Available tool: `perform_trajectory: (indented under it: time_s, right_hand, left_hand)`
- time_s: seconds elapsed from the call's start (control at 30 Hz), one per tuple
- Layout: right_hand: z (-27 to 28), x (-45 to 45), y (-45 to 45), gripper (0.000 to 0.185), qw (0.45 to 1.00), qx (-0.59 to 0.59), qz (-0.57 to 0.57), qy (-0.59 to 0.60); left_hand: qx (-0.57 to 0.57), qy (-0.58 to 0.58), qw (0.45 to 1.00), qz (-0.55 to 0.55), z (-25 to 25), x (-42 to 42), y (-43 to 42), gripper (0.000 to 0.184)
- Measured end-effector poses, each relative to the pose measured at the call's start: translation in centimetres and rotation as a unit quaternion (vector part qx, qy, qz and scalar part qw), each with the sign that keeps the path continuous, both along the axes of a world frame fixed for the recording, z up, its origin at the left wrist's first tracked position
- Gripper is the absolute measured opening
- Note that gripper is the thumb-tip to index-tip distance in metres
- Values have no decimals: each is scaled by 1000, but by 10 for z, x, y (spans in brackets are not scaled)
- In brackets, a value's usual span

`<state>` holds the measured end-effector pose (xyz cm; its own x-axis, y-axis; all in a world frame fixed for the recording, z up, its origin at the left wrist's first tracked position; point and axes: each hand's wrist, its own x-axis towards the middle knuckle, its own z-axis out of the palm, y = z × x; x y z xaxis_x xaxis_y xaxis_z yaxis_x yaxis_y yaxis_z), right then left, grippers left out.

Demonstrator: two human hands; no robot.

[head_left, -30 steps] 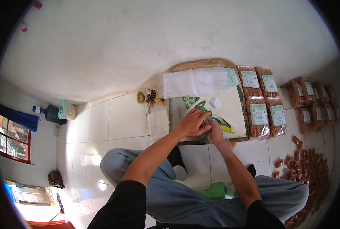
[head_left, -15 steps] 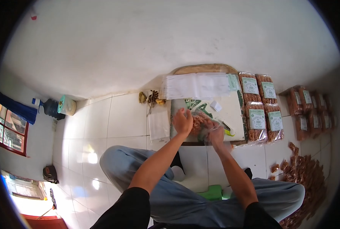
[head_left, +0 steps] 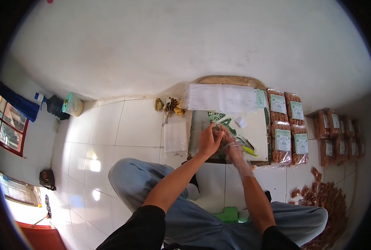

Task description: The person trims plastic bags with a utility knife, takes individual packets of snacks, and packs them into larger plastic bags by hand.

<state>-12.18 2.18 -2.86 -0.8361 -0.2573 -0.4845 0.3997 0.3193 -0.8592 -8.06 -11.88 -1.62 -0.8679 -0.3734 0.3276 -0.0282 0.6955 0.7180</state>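
Above the board (head_left: 200, 121), my left hand (head_left: 210, 141) meets my right hand (head_left: 233, 151), clear plastic (head_left: 243, 166) draping my right wrist, though I cannot tell what my fingers pinch.

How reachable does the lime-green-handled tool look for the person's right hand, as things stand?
Probably yes: the tool lies uncovered beside the right hand, though clear plastic film around the wrist might hinder it.

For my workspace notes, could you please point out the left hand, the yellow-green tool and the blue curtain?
Left hand (head_left: 209, 144), head view, back of the hand.
Yellow-green tool (head_left: 249, 150), head view, its bright handle.
Blue curtain (head_left: 18, 102), head view, middle of the cloth.
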Motion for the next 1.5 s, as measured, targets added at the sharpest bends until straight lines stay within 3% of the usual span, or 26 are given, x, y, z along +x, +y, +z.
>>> perform_trajectory:
  time_s: [0.13,0.23,0.33,0.4,0.53,0.63,0.7,0.83,0.9,0.93,1.03,1.1,1.17,1.33,1.4,1.5]
  right_hand:
    - [22,18,11,43,995,-89,-13,-37]
    - [29,27,13,35,992,-102,-41,59]
    - [25,22,15,31,993,8,14,114]
    - [6,14,13,24,966,126,33,221]
    - [2,16,6,19,953,58,-11,296]
    - [10,19,-2,17,955,121,12,272]
    - [10,20,-6,17,917,161,25,365]
    - [5,16,-11,20,917,129,1,377]
    - [10,20,-13,21,942,69,-121,307]
    - [11,20,-13,21,942,69,-120,307]
    - [21,22,-11,19,948,121,-73,284]
    - [31,25,-11,20,980,2,-50,192]
    - [24,22,-7,21,972,1,-5,236]
    - [20,12,-1,25,945,-3,106,308]
    - [12,4,2,34,928,1,206,311]
    - [8,2,4,31,935,3,197,296]
  left_hand:
    - [44,2,999,25,-13,-8,-2,58]
    - [78,-9,996,33,-13,-8,-3,56]
    - [72,-4,997,24,-11,-6,-2,59]
    - [60,7,998,19,-8,-4,0,62]
    - [50,5,999,10,4,0,0,79]
    - [62,-20,998,-16,7,2,-3,86]
    - [59,-22,998,-29,2,1,-3,87]
    - [75,-22,997,-23,1,-2,-3,93]
    - [69,-35,997,-11,5,-3,-3,94]
    - [64,-30,997,-10,5,-3,-3,95]
    - [58,-27,998,-12,2,-2,-3,97]
    - [55,-25,998,-14,-1,-3,-6,98]
    - [111,-20,993,-34,-5,-5,-9,100]
    - [111,-2,993,-29,-6,-6,-14,102]
    - [104,9,994,-30,-3,-3,-14,102]
    - [126,10,992,-4,-2,-4,-16,90]
